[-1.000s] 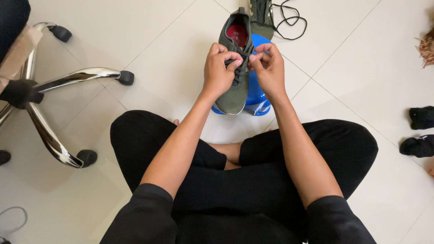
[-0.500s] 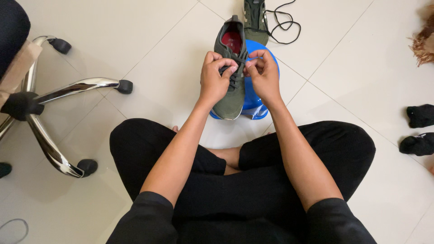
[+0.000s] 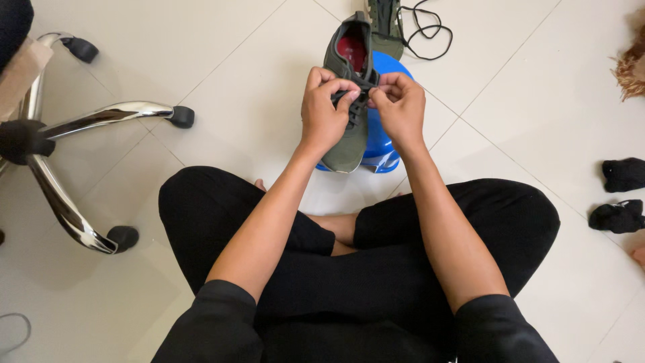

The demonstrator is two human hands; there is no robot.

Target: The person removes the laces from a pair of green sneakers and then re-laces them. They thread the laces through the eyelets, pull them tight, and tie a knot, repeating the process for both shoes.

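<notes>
1. The olive-green knit sneaker (image 3: 349,94) sits on a round blue plastic stool (image 3: 380,138), long axis pointing straight away from the person.
2. Left hand (image 3: 326,111) and right hand (image 3: 401,107) are close together, both pinching its dark laces (image 3: 356,107) mid-shoe, equally near.

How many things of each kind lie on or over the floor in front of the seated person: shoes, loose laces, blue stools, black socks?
Olive green shoes: 2, one in the hands, one beyond
Loose black lace: 1
Blue stool: 1
Black socks: 2
Total: 6
</notes>
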